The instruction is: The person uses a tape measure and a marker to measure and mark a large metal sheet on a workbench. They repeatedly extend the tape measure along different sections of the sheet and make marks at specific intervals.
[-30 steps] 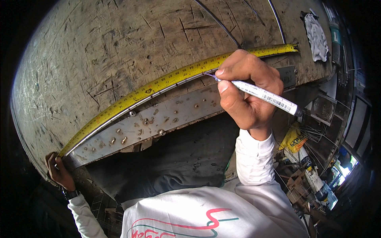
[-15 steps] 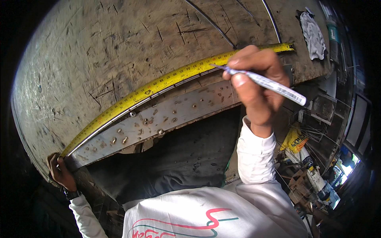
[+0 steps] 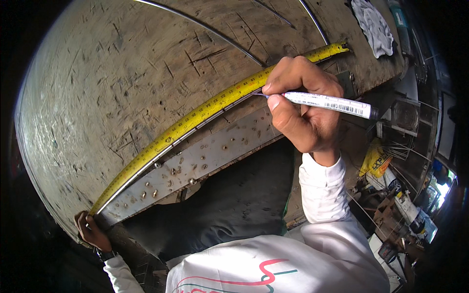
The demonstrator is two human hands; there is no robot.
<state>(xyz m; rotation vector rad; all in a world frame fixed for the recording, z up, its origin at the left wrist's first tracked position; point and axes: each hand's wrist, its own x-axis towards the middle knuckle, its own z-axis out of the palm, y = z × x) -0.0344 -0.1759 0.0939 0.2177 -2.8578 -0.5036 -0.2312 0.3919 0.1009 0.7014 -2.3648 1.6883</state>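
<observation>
A yellow tape measure (image 3: 205,110) lies stretched along the near edge of a scarred wooden workbench (image 3: 146,63). My left hand (image 3: 90,232) pins its end at the bench's left corner. My right hand (image 3: 303,105) grips a white marker pen (image 3: 327,102), its tip touching a thin metal rod (image 3: 215,115) that runs beside the tape. A grey metal strip (image 3: 195,161) with several screws covers the bench's front edge below.
A white rag (image 3: 373,24) lies on the bench at the far right. More thin metal rods (image 3: 205,24) cross the benchtop. Below right, the floor holds a yellow bag (image 3: 373,158), wire racks (image 3: 405,117) and assorted clutter.
My right hand with the marker shifted slightly right, then settled back left with the tip down beside the tape. My left hand has stayed on the tape's end.
</observation>
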